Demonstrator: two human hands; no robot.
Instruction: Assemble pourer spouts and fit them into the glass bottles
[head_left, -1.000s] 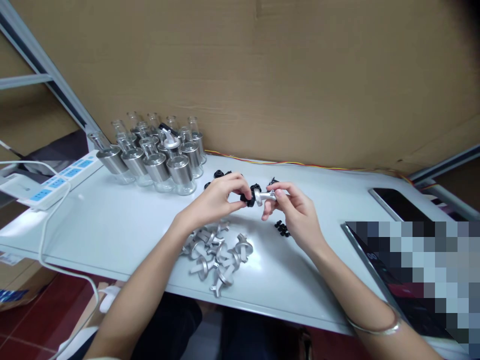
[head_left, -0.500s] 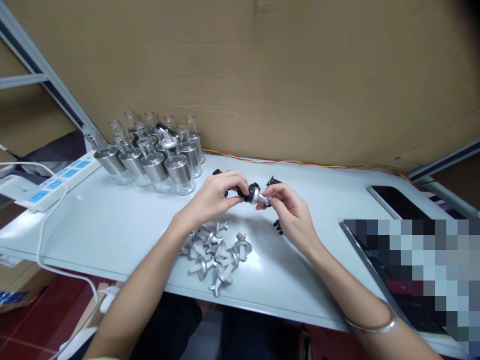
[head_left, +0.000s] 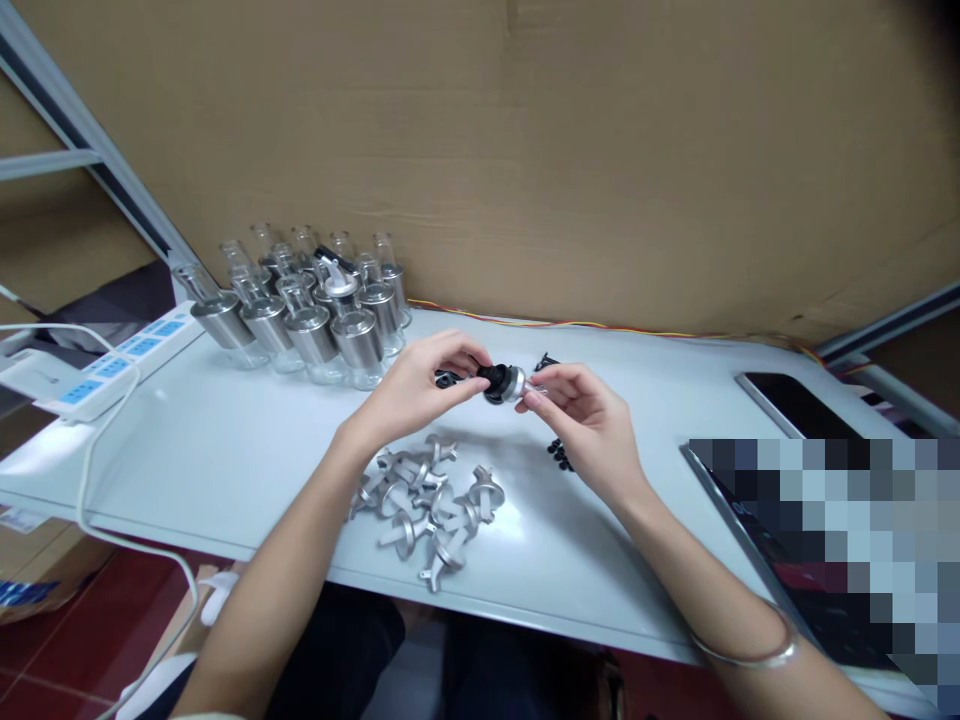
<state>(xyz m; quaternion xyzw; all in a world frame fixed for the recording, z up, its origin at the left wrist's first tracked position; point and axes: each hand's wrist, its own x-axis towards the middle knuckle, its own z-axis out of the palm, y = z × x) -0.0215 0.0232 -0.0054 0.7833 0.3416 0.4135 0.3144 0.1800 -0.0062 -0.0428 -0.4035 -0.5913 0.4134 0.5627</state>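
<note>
Between my hands is a silver metal pourer spout [head_left: 516,384] with a black stopper [head_left: 495,382] at its left end. My right hand [head_left: 589,425] pinches the spout's narrow end. My left hand [head_left: 424,385] has its thumb and fingers closed on the black stopper. Below them, several silver pourer spouts [head_left: 442,510] lie in a loose pile. Small black parts [head_left: 559,455] rest beside my right palm, and another black piece [head_left: 547,360] shows just behind its fingers. Part of a black piece [head_left: 448,379] is visible under my left fingers.
Several glass bottles with metal sleeves [head_left: 307,330] stand at the back left, one topped with a pourer [head_left: 337,270]. A white power strip [head_left: 120,365] and cable lie at the left. At the right are a phone [head_left: 795,405] and a dark, partly pixelated device [head_left: 757,540].
The pourer spout has turned in my hands, so its silver rim shows more. My left thumb has shifted onto the black stopper, and my right fingers have changed their pinch slightly.
</note>
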